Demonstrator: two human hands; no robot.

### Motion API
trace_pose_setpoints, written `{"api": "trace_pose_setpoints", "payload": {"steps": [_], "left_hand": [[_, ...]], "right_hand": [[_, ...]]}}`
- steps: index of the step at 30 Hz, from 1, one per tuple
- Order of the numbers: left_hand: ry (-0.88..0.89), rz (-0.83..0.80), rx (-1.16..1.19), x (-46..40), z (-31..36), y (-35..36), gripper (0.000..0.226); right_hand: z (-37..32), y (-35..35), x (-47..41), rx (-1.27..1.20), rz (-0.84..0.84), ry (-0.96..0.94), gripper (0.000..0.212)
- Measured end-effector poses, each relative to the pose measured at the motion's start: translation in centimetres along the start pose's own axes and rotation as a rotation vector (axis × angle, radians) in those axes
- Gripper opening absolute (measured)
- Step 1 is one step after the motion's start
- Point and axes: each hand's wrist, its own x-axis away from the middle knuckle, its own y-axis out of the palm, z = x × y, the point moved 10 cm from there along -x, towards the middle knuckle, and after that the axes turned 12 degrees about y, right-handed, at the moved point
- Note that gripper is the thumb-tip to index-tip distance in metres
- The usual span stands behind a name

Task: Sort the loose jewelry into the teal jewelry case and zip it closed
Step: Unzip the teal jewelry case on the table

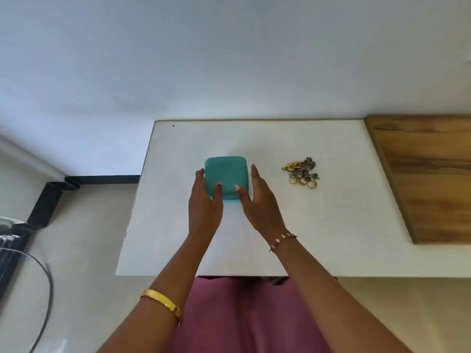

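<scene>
Teal case [226, 175] sits closed mid-desk, left hand [205, 202] and right hand [257, 202] flat-open flanking it, thumbs on top. Jewelry pile [302, 171] lies toward the right edge, nearer the right hand.

teal case [226, 174], gold & silver jewelry [302, 172], white table [318, 225], wood-grain board [428, 174].

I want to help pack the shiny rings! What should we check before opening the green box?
1. Teal case flat on the white table: ok.
2. Left hand and right hand on either side of the case, thumbs on its lid: ok.
3. Case already open: not ok, lid looks closed.
4. Zipper pull found: cannot tell, not visible.
5. Jewelry pile beside the case, on its right: ok.
</scene>
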Motion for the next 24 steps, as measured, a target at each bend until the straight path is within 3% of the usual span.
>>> {"api": "trace_pose_setpoints", "payload": {"steps": [9, 15, 18, 21, 24], "left_hand": [[-0.004, 0.027, -0.079, 0.1, -2.1, 0.6, 0.051], [0.008, 0.000, -0.006, 4.3, -2.3, 1.0, 0.053], [0.038, -0.009, -0.010, 4.9, -2.1, 0.9, 0.052], [0.057, -0.040, -0.052, 4.8, -1.9, 1.1, 0.051], [0.054, -0.080, -0.089, 4.7, -1.9, 1.2, 0.051]], "right_hand": [[1.7, 1.4, 0.5, 0.064, 0.042, -0.031, 0.064], [4.3, 0.4, 3.9, -0.096, -0.009, -0.001, 0.060], [4.7, -1.0, 3.5, -0.190, -0.028, 0.055, 0.045], [3.0, -2.3, 1.4, -0.133, 0.000, 0.046, 0.033], [0.2, -0.2, -1.1, 0.040, -0.161, 0.017, 0.046]]}}
